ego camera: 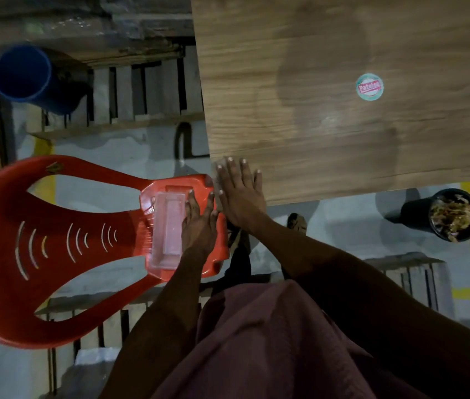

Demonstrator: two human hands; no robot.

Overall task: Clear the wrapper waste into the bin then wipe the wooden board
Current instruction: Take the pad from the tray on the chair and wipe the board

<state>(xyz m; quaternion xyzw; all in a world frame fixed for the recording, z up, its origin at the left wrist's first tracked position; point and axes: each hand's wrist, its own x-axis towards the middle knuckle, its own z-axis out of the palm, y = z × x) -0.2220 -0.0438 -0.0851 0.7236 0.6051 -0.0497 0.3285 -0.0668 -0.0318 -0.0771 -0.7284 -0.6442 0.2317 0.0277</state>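
While the left hand [199,226] rests on a clear plastic tray [167,228], the right hand [241,194] lies flat on the near corner of the wooden board [343,96]. The tray sits on the seat of a red chair [55,240], just beside that corner of the board. Its long side runs from the person toward the far end of the chair seat. The left hand's fingers lie straight along the tray's right edge; this grip looks loose, and I cannot tell if it is pinching the tray or only touching it. The right hand is released, fingers spread, palm down on the wood, holding nothing.

The bin [455,216] is a dark tub on the floor, past the board's near edge and well apart from the tray. It already has scraps inside. The right hand is the nearer one to the bin, and the left hand is the nearer one to the tray. So I think the tray must travel across the person's body to reach the bin.

The board, used as the worktop, looks bare but for a round sticker [369,86] far from the corner. A blue bucket [24,73] stands on the floor far behind the chair. The floor is grey with yellow lines, and wooden pallets lie around.
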